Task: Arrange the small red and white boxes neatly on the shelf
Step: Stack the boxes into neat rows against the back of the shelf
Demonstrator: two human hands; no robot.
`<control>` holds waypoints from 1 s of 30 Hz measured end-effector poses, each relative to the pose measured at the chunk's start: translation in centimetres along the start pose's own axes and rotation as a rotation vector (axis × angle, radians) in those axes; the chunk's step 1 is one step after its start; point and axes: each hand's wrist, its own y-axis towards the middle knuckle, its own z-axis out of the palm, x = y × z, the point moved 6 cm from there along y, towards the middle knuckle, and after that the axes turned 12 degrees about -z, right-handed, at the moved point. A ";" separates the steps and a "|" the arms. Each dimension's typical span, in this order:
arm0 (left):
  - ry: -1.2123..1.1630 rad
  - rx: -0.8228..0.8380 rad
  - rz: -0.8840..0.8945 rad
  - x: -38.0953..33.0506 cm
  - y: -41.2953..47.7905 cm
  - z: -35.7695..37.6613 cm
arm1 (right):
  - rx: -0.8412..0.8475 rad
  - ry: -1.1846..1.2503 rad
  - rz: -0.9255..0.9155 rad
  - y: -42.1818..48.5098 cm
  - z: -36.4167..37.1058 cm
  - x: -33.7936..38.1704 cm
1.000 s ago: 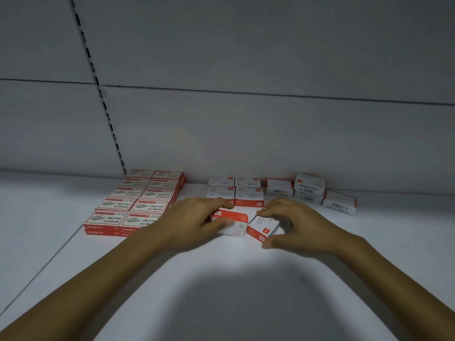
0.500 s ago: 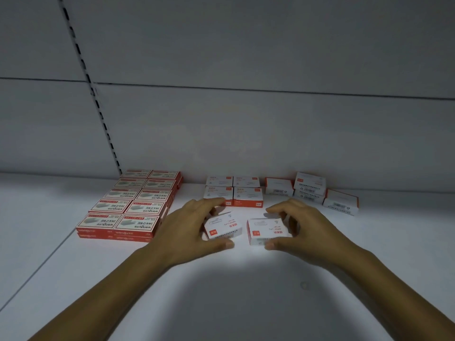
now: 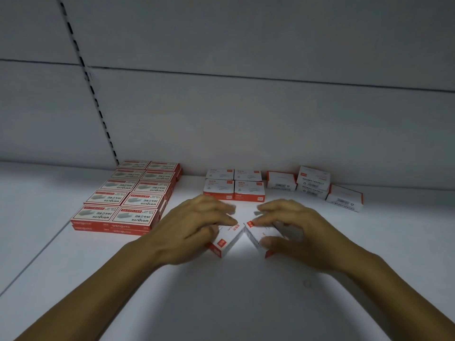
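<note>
A: As the head camera looks down on the shelf [image 3: 221, 303], who holds what?
B: Left hand [image 3: 194, 227] grips the left box [image 3: 227, 238], fingers curled over it; right hand [image 3: 293, 230] pinches the right box [image 3: 262, 236], thumb against fingers; both boxes angled at mid-shelf, inner corners close together.

Shop or stockroom display shelving: a white metal shelf [image 3: 221, 303] backed by plain grey panels [image 3: 246, 119], with a slotted upright strip [image 3: 98, 112] running between them. Identical packaged goods lie on it in rows, a two-layer block of flat red and white boxes [image 3: 128, 200] and small boxes [image 3: 234, 188] beside it.
</note>
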 end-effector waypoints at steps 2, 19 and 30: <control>0.007 0.038 -0.042 0.5 0.0 0.0 | 0.066 0.012 -0.017 0.0 0.5 0.2; 0.475 0.127 -0.007 -1.4 2.9 -1.1 | 0.271 -0.321 -0.153 1.2 -1.9 1.2; 0.399 0.057 -0.052 0.1 4.9 -2.1 | 0.095 -0.361 -0.006 6.4 -2.2 -1.0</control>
